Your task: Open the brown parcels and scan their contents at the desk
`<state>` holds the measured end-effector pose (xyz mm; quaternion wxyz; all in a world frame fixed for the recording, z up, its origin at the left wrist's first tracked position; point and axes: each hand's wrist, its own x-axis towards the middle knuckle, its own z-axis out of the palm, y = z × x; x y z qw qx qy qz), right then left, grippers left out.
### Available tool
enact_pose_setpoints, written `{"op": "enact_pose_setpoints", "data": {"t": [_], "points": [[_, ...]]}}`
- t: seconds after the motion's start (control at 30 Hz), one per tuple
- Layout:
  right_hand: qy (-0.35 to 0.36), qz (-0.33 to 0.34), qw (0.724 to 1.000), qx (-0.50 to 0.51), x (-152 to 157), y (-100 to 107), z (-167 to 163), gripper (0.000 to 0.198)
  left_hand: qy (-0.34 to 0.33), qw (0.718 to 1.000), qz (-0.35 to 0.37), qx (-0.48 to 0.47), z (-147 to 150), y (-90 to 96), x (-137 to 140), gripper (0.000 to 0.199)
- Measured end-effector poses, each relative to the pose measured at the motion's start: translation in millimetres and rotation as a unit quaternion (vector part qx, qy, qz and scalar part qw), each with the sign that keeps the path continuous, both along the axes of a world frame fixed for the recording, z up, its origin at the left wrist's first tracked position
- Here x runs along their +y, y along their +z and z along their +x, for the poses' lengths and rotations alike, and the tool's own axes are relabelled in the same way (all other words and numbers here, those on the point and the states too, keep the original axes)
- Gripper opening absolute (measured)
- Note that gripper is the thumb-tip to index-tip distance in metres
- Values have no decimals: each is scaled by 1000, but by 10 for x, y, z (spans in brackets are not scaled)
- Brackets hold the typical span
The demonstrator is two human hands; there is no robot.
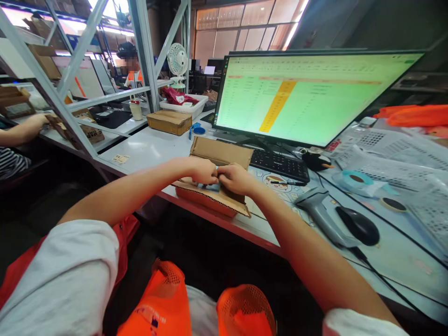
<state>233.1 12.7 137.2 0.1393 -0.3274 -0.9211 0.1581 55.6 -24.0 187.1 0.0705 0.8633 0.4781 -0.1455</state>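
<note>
An open cardboard box point(221, 151) stands at the front edge of the desk, its back flap raised and its front flap folded out toward me. Both hands are over its opening, knuckles almost touching. My left hand point(205, 171) is closed, fingers curled down into the box. Beside it my right hand point(235, 178) is closed too, thumb and fingers pinched together. Something bluish-grey shows below the fingers inside the box, but I cannot make out what it is or what either hand grips.
Behind the box are a keyboard point(280, 164) and a large monitor point(308, 98). To the right lie a barcode scanner point(325, 217), a mouse point(359, 225) and tape rolls. A closed carton point(170, 122) sits at the back left, near a white basket point(196, 108). Co-workers are beyond the metal frame point(73, 107).
</note>
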Motion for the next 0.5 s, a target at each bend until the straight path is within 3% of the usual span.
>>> {"op": "enact_pose_setpoints", "data": {"t": [0.13,0.23,0.37,0.5], "points": [[-29,94,991,86,-70,192,426,28,-7,998,67,-5,-17,29,-8,33],[-27,150,982,114,-168,208,915,31,13,988,137,-72,-386,80,-93,34],[4,212,970,122,-319,-64,1410,35,41,966,163,-197,-1166,-11,-19,48],[-29,268,956,113,-389,-504,1539,33,23,937,204,-284,-1672,-509,90,58]]}}
